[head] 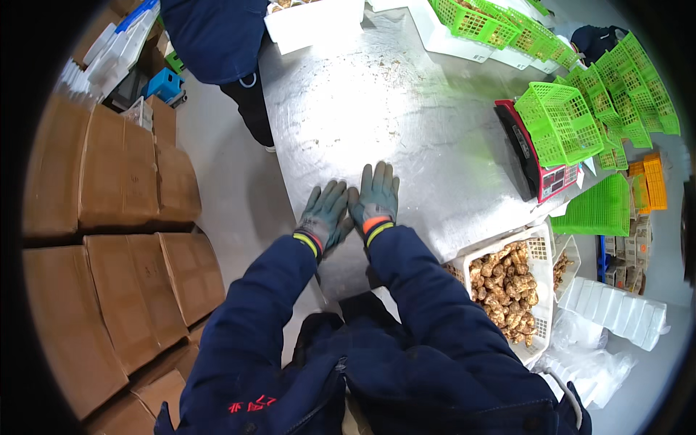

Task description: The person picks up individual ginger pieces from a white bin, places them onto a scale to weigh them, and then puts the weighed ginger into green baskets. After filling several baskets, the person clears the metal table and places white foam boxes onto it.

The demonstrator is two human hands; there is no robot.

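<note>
Both my hands wear grey-green work gloves and are held out flat over the near part of a metal table [457,179]. My left hand [325,213] has its fingers stretched and holds nothing. Right beside it, my right hand [376,194] reaches slightly farther forward, also with nothing in it. The two thumbs are close together; whether they touch I cannot tell. Bits of brown debris lie on the tabletop beyond my fingertips. To the right of my right arm stands a white plastic crate [535,326] of brown-and-cream mushrooms [505,291].
A red-and-black digital scale [522,141] bears a green plastic basket [560,122]. More green baskets [476,24] of mushrooms stand behind it. Stacked cardboard boxes [119,168] line the left. Another person [217,38] stands at the table's far left. White foam boxes [614,310] sit at right.
</note>
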